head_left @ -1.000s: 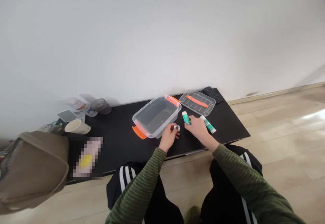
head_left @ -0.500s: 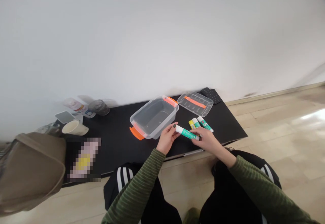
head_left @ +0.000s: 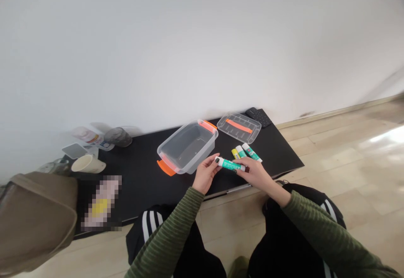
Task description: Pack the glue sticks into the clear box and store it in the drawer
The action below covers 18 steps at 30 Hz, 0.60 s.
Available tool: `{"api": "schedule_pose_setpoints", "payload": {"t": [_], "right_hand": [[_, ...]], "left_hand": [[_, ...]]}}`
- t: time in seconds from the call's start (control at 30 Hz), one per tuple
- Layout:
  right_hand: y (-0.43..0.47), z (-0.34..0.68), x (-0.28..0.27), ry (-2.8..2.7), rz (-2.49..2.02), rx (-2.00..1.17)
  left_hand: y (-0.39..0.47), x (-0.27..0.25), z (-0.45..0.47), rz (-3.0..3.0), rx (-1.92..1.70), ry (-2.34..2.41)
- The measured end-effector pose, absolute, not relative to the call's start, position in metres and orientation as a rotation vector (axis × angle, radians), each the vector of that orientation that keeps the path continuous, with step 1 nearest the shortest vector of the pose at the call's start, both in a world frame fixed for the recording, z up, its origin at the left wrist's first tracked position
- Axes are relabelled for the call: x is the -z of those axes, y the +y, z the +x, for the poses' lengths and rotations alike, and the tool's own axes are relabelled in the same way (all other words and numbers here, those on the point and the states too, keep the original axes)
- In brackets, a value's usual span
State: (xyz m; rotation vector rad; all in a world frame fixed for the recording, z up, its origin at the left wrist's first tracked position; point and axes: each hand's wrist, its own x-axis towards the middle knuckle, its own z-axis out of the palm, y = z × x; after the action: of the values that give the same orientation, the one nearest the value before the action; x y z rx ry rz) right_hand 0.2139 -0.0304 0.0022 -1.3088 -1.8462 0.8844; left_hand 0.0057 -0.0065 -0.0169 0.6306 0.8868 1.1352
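A green glue stick with a white cap (head_left: 229, 164) is held sideways between both hands, above the front of the black table (head_left: 142, 160). My left hand (head_left: 204, 173) pinches its capped end. The other end is gripped by the fingers of my right hand (head_left: 254, 172). Just behind my right hand lie a yellow glue stick (head_left: 235, 154) and two green-and-white glue sticks (head_left: 251, 152), side by side. A clear plastic box (head_left: 189, 145) with orange latches stands uncovered beyond my left hand. Its clear lid (head_left: 239, 134) with an orange handle lies flat behind the glue sticks.
Black dotted objects (head_left: 262, 117) lie at the far right corner. On the left are a paper cup (head_left: 88, 164), a dark glass (head_left: 117, 137), a white bottle (head_left: 90, 136) and a blurred-out pink item (head_left: 104, 202). A brown bag-like object (head_left: 38, 223) fills the lower left.
The view has shifted slightly, moving the table items a little leftward. Both hands keep hold of the glue stick, which now lies closer to level, its right end hidden more by my fingers.
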Motion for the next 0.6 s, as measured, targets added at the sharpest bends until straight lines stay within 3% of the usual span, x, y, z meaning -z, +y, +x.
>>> {"api": "schedule_pose_setpoints", "payload": {"t": [0.4,0.6], "right_hand": [[-0.022,0.209,0.005,-1.56,-1.348,-1.326],[-0.021,0.21,-0.004,-1.716,-1.236,-1.441]], "left_hand": [[-0.009,0.012,0.006,0.8,-1.199,0.961],[-0.022,-0.01,-0.003,1.459,-1.257,1.086]]}}
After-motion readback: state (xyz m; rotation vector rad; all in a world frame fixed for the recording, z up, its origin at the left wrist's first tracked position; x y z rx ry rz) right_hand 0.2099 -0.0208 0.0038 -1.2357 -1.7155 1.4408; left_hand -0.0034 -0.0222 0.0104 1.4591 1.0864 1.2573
